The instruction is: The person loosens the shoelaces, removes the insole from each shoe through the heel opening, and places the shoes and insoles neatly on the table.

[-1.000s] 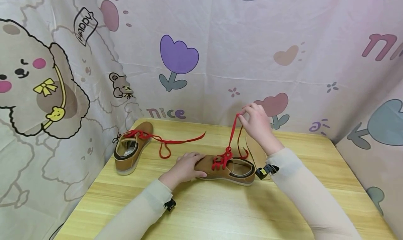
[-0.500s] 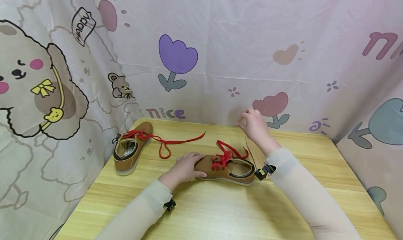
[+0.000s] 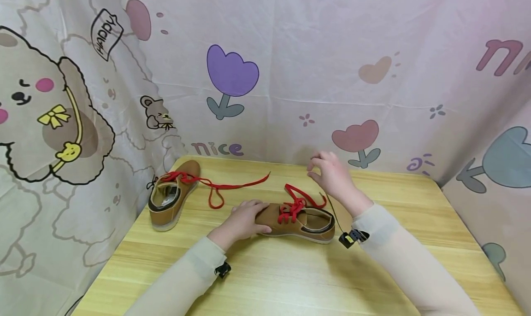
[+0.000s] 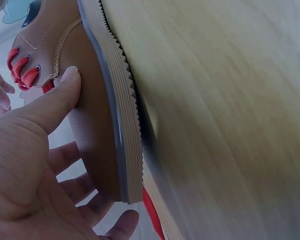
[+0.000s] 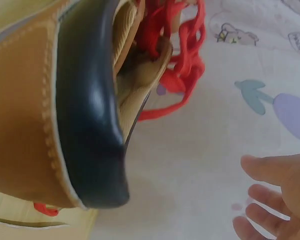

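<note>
A brown leather shoe (image 3: 271,217) with red laces (image 3: 296,207) stands on the table, its toe to the left. My left hand (image 3: 242,222) holds the toe; in the left wrist view the thumb (image 4: 57,100) lies on the upper and the other fingers are on the far side. The loose lace end trails on the table behind the shoe. Above and to the right of the shoe, my right hand (image 3: 335,175) is raised with fingers loosely bent and nothing between them. The right wrist view shows this hand (image 5: 285,195) apart from the shoe's dark padded heel collar (image 5: 90,100).
A matching brown shoe (image 3: 168,210) stands at the table's left edge, heel toward me. Its long red lace (image 3: 232,186) stretches right across the wooden table (image 3: 265,279). A printed curtain (image 3: 282,53) hangs along the back and sides.
My right hand has let go of the red lace it pinched and held up. The lace has dropped behind the shoe; the hand has come down a little, its fingers parted. My left hand stays put.
</note>
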`<state>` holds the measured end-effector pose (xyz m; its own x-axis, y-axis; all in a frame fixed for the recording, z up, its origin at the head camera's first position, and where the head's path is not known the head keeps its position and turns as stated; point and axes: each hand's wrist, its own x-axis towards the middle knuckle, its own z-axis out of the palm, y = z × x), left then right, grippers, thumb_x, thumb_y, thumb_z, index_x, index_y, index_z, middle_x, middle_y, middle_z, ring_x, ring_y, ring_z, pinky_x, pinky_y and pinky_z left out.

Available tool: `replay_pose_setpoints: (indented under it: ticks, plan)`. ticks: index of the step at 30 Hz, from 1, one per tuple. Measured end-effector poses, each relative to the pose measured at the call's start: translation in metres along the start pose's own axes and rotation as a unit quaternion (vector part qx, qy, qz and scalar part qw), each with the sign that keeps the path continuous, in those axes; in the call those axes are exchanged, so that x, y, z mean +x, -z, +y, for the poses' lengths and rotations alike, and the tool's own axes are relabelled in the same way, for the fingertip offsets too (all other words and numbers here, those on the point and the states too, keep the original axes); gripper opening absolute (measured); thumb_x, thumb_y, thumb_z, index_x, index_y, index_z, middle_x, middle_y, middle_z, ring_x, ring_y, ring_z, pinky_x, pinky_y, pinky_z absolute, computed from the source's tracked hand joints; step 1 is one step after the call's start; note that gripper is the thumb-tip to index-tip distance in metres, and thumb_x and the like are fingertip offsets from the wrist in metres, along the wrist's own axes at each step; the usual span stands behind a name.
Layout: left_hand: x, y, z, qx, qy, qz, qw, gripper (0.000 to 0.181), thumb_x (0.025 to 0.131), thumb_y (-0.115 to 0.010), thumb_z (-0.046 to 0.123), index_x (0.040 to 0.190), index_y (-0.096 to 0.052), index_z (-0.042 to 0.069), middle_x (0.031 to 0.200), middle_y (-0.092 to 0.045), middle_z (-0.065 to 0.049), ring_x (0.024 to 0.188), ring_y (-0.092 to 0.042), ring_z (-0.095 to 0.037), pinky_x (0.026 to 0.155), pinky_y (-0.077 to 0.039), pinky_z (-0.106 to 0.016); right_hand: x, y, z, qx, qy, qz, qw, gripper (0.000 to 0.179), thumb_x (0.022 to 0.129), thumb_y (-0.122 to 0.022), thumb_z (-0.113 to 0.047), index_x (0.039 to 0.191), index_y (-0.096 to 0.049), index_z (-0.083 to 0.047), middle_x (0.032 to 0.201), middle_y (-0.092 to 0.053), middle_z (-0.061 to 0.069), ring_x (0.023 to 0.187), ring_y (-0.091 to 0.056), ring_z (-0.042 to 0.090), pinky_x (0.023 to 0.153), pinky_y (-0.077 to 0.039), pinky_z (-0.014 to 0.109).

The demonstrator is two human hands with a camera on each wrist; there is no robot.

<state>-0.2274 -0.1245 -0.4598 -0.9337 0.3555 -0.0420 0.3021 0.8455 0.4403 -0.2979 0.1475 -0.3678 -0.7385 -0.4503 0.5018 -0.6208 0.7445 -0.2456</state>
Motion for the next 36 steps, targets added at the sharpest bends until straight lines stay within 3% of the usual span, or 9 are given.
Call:
replay_pose_setpoints:
  ticks: [12, 18, 24, 31, 36]
  plan:
    - [0.000, 0.000, -0.001, -0.002, -0.001, 0.000, 1.0000, 0.077, 0.084, -0.078, 0.049, 0.148, -0.051, 0.015, 0.148, -0.050, -0.010, 0.133, -0.044, -0.035, 0.101, -0.035, -0.059, -0.015, 0.008, -0.027, -0.008, 0.027, -0.027, 0.9992, 0.011, 0.083, -0.083, -0.010, 0.088, -0.073, -0.010, 0.114, -0.065, 0.011, 0.105, -0.056, 0.032, 0.080, -0.053, 0.044]
    - [0.000, 0.001, 0.000, 0.000, -0.002, -0.001, 1.0000, 0.077, 0.084, -0.078, 0.049, 0.148, -0.051, 0.016, 0.148, -0.049, -0.010, 0.133, -0.044, -0.035, 0.101, -0.035, -0.059, -0.023, 0.008, -0.033, -0.005, 0.065, -0.040, 0.9971, 0.013, 0.081, -0.084, -0.008, 0.089, -0.074, -0.011, 0.119, -0.066, 0.012, 0.106, -0.058, 0.033, 0.081, -0.053, 0.045]
    - [-0.001, 0.002, 0.001, 0.001, -0.003, 0.001, 1.0000, 0.076, 0.084, -0.078, 0.048, 0.148, -0.051, 0.016, 0.148, -0.049, -0.011, 0.133, -0.044, -0.036, 0.101, -0.035, -0.059, -0.029, 0.007, -0.039, -0.042, 0.112, -0.032, 0.9923, 0.017, 0.077, -0.088, -0.011, 0.086, -0.075, -0.017, 0.115, -0.067, 0.007, 0.099, -0.061, 0.028, 0.068, -0.053, 0.041]
    - [0.000, 0.002, 0.001, 0.001, -0.004, 0.000, 1.0000, 0.076, 0.084, -0.078, 0.048, 0.148, -0.052, 0.016, 0.147, -0.050, -0.011, 0.133, -0.045, -0.035, 0.100, -0.035, -0.059, -0.036, 0.005, -0.046, -0.017, 0.133, -0.061, 0.9891, 0.018, 0.077, -0.086, -0.005, 0.088, -0.076, -0.014, 0.118, -0.066, 0.009, 0.105, -0.058, 0.028, 0.081, -0.055, 0.038]
    - [0.000, 0.002, 0.000, 0.001, -0.004, -0.002, 1.0000, 0.076, 0.084, -0.078, 0.048, 0.148, -0.051, 0.016, 0.147, -0.050, -0.011, 0.133, -0.044, -0.035, 0.100, -0.035, -0.059, -0.041, 0.000, -0.048, -0.027, 0.156, -0.088, 0.9835, 0.019, 0.077, -0.086, -0.005, 0.088, -0.076, -0.017, 0.120, -0.064, 0.006, 0.107, -0.057, 0.026, 0.081, -0.055, 0.035]
